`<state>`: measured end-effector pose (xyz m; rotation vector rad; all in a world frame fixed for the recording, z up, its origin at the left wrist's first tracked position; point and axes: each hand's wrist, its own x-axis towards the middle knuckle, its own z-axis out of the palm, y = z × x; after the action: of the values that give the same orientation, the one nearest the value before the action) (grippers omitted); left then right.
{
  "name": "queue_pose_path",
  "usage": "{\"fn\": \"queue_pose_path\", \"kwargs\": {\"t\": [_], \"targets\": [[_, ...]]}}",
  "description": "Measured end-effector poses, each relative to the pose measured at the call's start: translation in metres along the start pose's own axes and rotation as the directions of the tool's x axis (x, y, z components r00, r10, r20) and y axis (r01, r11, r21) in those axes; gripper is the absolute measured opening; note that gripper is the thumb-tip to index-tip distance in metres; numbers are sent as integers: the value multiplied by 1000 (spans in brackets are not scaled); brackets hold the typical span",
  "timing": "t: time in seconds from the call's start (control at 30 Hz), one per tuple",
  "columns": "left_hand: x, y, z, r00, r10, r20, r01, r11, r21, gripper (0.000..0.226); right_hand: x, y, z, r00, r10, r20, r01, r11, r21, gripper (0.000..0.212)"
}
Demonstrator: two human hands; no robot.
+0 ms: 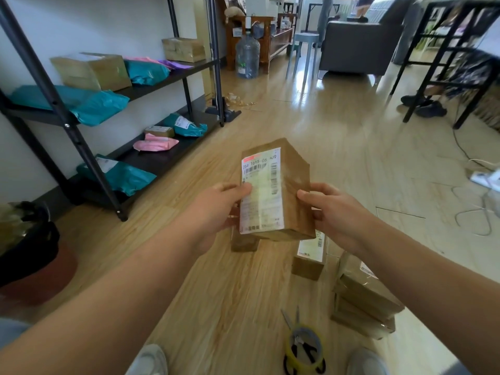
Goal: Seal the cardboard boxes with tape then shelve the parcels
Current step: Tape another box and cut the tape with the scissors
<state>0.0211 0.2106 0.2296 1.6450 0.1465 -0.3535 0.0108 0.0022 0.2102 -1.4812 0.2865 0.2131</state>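
**Left hand (216, 209) and right hand (334, 212) grip one box (295, 185)**

1. Shelf (162, 79): to my left, partly stocked.
2. Box: in the air between both hands, thumbs on top, fingers curled under its long sides. I judge it light, stiff and glossy enough to slip; best held by the edges, off the label (261, 190).
3. Tape roll (290, 357), with scissors (308, 350) lying in it: by my feet.

Hidden: underside, far end, seams. Sealed or not, I cannot tell.
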Motion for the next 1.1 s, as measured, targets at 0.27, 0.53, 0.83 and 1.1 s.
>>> {"fn": "queue_pose_path", "kwargs": {"t": [0.27, 0.53, 0.83, 1.1], "targets": [[1, -4, 7, 996, 39, 76, -26, 986, -167, 20, 0, 3, 12, 991, -70, -114, 24, 930, -367, 46], [-1, -3, 12, 990, 136, -35, -138, 987, -83, 16, -12, -3, 16, 968, -26, 249, 105, 946, -307, 68], [-4, -10, 12, 991, 129, -43, -134, 980, -144, 17, -9, 0, 12, 979, -33, 199, 86, 961, -264, 83], [13, -20, 25, 987, 159, -2, -159, 987, -1, 24, -4, -8, 4, 995, -102, -8, 88, 895, -437, 31]]}}
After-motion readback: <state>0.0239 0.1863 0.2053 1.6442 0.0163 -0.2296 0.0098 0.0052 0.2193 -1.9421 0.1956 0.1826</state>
